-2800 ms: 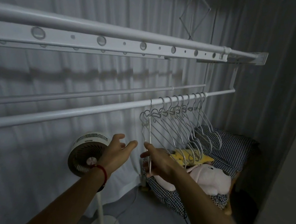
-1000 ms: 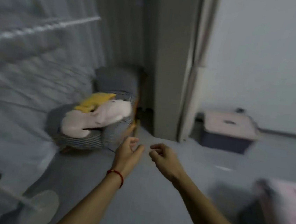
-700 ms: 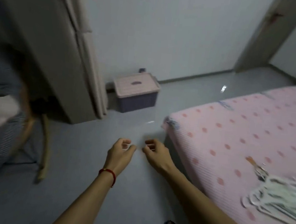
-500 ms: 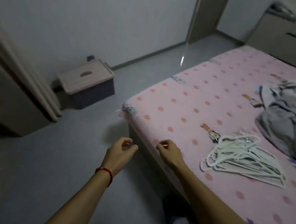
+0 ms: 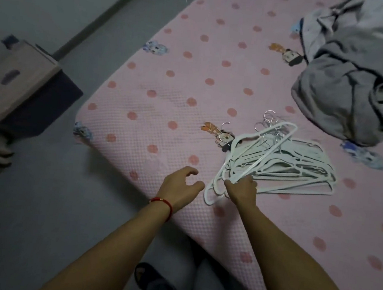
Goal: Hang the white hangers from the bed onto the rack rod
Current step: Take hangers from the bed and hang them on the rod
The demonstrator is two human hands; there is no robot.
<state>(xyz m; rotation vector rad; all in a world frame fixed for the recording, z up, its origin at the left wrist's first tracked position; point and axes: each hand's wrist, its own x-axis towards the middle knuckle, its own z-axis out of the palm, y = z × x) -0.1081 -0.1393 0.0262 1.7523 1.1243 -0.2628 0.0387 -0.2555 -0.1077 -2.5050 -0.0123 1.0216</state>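
A pile of white hangers (image 5: 299, 170) with metal hooks lies on the pink dotted bed (image 5: 178, 101). My right hand (image 5: 241, 191) pinches the near end of the top white hanger (image 5: 261, 152), whose far end is lifted above the pile. My left hand (image 5: 180, 186), with a red string at the wrist, hovers just left of the pile with loosely curled fingers and holds nothing. The rack rod is out of view.
A heap of grey clothes (image 5: 358, 75) lies on the bed at the upper right. A lidded storage box (image 5: 20, 82) stands on the grey floor to the left. My slippered foot (image 5: 154, 282) is at the bed's near edge.
I turned away from the rack to the bed. Both hands came down over the mattress, and my right hand took hold of the top hanger and tilted it up.
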